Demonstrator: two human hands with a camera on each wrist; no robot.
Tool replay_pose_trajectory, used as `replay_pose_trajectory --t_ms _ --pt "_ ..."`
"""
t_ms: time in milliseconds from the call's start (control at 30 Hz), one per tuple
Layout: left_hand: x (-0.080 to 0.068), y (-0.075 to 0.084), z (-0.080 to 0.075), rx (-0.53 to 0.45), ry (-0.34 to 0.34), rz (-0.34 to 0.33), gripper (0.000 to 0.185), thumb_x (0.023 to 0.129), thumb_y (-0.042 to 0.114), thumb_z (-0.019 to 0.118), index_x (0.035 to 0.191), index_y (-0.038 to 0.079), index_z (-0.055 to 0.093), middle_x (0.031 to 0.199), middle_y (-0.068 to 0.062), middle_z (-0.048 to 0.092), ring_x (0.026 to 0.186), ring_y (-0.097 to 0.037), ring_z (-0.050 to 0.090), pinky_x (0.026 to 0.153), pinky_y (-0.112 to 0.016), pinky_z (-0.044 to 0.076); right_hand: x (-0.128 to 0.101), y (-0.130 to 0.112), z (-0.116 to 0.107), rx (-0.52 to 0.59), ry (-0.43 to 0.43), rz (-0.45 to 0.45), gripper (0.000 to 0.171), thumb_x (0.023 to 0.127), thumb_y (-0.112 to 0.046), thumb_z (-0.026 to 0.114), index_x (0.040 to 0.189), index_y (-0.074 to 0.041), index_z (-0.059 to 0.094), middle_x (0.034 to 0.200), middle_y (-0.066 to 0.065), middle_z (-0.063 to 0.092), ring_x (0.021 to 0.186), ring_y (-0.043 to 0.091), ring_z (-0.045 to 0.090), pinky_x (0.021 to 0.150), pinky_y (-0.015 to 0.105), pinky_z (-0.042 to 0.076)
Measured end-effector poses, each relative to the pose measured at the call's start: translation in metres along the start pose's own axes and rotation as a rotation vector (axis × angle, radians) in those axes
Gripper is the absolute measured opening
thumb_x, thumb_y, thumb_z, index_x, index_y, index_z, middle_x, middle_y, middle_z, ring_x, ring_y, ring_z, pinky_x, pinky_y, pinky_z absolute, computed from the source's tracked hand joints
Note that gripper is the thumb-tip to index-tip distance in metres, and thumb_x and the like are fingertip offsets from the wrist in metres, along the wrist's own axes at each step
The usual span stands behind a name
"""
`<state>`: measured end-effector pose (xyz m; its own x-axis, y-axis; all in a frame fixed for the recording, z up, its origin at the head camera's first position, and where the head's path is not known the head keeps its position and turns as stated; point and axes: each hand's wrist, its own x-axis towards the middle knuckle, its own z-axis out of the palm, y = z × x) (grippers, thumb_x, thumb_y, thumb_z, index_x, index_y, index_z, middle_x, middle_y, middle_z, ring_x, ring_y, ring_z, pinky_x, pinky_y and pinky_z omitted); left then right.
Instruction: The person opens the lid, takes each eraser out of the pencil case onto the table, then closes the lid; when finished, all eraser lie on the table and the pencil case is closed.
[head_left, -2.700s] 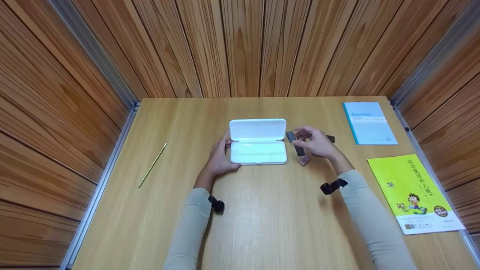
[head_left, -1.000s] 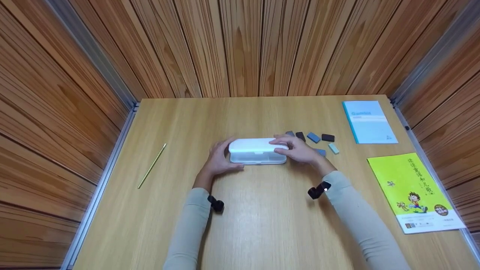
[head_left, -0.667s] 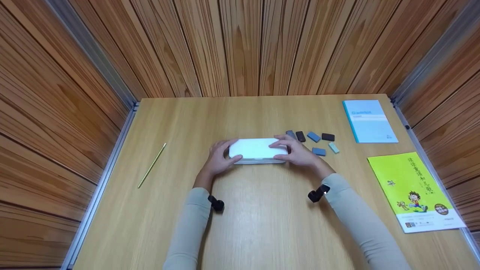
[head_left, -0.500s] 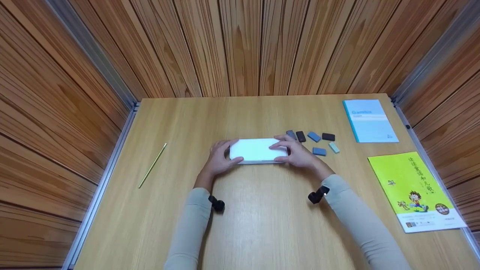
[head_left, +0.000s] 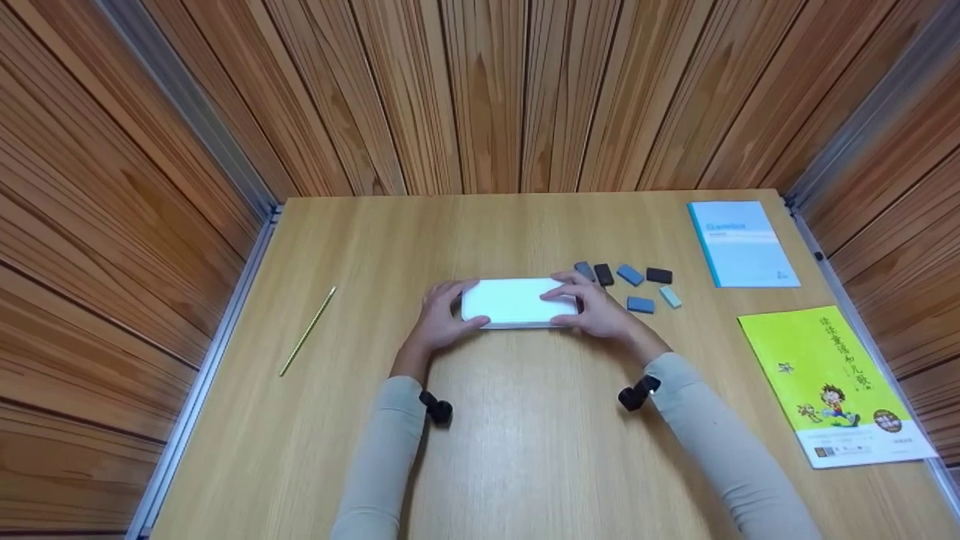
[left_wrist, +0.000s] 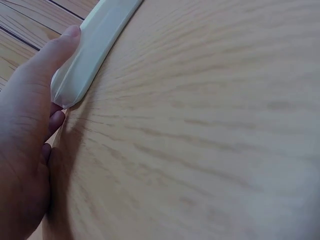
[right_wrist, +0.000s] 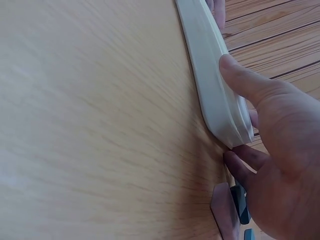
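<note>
A white pencil case [head_left: 510, 301] lies flat on the table with its lid down. My left hand [head_left: 442, 319] grips its left end, thumb on the near edge and fingers round the far side. At the right end, my right hand [head_left: 598, 309] holds it likewise, with fingertips over the lid. The left wrist view has the left thumb [left_wrist: 62, 45] against the side of the case [left_wrist: 92, 55]. In the right wrist view the right thumb [right_wrist: 240, 77] presses on the case's edge, and a pinkish eraser [right_wrist: 225, 212] lies just beyond the fingers.
Several small erasers, among them a blue one [head_left: 640, 304], a black one [head_left: 659, 275] and a pale green one [head_left: 670, 297], lie right of the case. A gold pencil [head_left: 307, 331] lies far left. A blue-white notebook [head_left: 744, 244] and a yellow-green book [head_left: 836, 386] lie on the right.
The case's lid stood raised earlier and has swung down shut. My right hand has moved left from the erasers onto the case. My left hand has stayed at its left end, thumb now higher.
</note>
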<state>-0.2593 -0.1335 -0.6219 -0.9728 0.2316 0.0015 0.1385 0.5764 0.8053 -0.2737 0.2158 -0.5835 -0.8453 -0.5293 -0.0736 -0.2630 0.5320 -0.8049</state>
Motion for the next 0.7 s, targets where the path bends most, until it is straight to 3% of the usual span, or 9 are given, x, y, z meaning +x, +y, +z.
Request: replay_pose_trajectory --t_ms 300,533,700 --pt "0.0012 0.0023 -0.0025 0.011 0.001 0.035 0.079 0.095 0.048 0.089 0.164 0.021 0.059 0.165 -0.014 0.059 0.157 -0.038 0.044 0.133 -0.065 0.03 0.0016 0.0013 0.0017 -0.046 0.024 -0.007 0.044 0.102 -0.023 0.084 0.145 -0.019 0.077 0.179 0.019 0.039 0.169 0.052 0.031 0.136 0.077 0.02" --pt "0.001 0.0028 -0.0035 0.013 -0.005 0.019 0.079 0.096 0.048 0.088 0.165 0.023 0.058 0.167 -0.012 0.057 0.158 -0.036 0.044 0.133 -0.064 0.032 0.0014 0.001 0.0031 -0.028 0.016 0.006 0.045 0.103 -0.026 0.084 0.147 -0.022 0.076 0.182 0.014 0.037 0.172 0.049 0.027 0.137 0.076 0.018" --pt "0.0009 0.0041 -0.0059 0.013 -0.032 0.007 0.081 0.097 0.049 0.087 0.167 0.023 0.056 0.172 -0.011 0.054 0.162 -0.037 0.042 0.136 -0.064 0.03 -0.0019 0.0021 0.0017 0.008 0.027 -0.013 0.048 0.104 -0.027 0.082 0.15 -0.019 0.073 0.183 0.015 0.038 0.173 0.049 0.026 0.137 0.076 0.017"
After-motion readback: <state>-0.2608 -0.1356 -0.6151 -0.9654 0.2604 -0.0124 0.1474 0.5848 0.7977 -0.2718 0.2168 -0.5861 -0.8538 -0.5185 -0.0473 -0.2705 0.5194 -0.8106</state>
